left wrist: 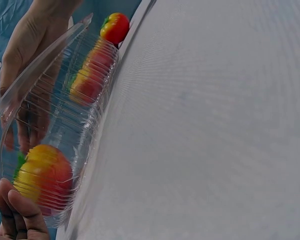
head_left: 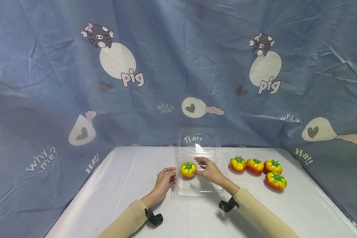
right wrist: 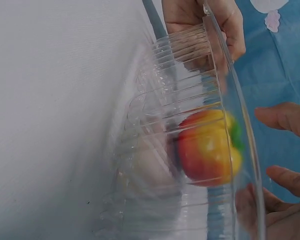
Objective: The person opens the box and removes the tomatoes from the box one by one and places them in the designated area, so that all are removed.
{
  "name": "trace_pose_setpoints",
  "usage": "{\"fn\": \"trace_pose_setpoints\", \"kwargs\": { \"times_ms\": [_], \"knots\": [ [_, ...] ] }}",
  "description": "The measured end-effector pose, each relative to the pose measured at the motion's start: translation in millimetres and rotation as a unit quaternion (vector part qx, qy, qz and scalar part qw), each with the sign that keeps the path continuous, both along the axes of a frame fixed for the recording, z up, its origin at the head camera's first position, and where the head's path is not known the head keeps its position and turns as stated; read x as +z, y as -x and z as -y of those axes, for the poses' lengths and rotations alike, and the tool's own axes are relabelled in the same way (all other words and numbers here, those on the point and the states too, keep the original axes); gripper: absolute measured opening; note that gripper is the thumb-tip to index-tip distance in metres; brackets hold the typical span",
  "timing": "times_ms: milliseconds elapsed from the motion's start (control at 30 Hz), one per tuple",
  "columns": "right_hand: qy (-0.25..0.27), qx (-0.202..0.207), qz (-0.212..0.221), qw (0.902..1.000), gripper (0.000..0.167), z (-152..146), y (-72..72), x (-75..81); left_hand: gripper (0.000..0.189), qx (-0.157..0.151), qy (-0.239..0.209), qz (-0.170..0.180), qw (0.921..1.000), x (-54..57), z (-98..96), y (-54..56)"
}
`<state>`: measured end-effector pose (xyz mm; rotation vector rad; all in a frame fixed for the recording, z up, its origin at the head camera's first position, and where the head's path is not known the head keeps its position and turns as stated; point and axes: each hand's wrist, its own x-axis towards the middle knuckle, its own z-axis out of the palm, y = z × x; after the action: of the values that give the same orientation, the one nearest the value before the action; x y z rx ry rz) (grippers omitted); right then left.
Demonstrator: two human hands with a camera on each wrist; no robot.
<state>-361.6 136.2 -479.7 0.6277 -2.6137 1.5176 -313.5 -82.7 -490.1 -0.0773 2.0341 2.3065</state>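
A clear plastic clamshell box (head_left: 202, 192) lies on the table with its lid (head_left: 182, 150) raised at the back. One yellow-and-red tomato (head_left: 188, 169) with a green leafy top sits in the left part of the box, seen through the ribbed wall in both wrist views. My right hand (head_left: 209, 171) reaches over the box from the right. Its thumb is right beside the tomato, and the fingers (right wrist: 290, 180) are spread, not wrapped round it. At the box's left edge is my left hand (head_left: 165, 180), its relaxed fingers (left wrist: 25, 210) close against the side wall.
Several more tomatoes (head_left: 255, 166) stand grouped on the table to the right of the box. A white cloth covers the table (head_left: 131, 175). Behind it hangs a blue printed curtain (head_left: 160, 59). Both wrists wear black cameras (head_left: 227, 205).
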Motion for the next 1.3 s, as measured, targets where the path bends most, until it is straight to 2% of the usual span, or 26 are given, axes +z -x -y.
{"fn": "trace_pose_setpoints", "kwargs": {
  "times_ms": [633, 867, 1100, 1300],
  "knots": [
    [-0.015, -0.012, -0.008, 0.9998, 0.060, 11.6, 1.3, -4.5, 0.037, 0.002, -0.010, 0.001, 0.9999, -2.0, -0.7, 0.4],
    [-0.018, -0.014, -0.002, 0.9997, 0.062, 14.4, 2.1, -3.3, 0.035, 0.023, -0.022, -0.007, 0.9995, -30.3, -0.6, 21.3],
    [-0.029, -0.010, -0.008, 0.9995, 0.063, 16.0, 3.9, -7.3, 0.033, 0.026, -0.027, -0.005, 0.9993, -31.7, -2.2, 19.7],
    [-0.030, 0.001, 0.006, 0.9995, 0.064, 19.1, 6.9, -5.0, 0.032, 0.027, -0.031, -0.006, 0.9991, -28.7, -2.3, 20.7]
  ]
}}
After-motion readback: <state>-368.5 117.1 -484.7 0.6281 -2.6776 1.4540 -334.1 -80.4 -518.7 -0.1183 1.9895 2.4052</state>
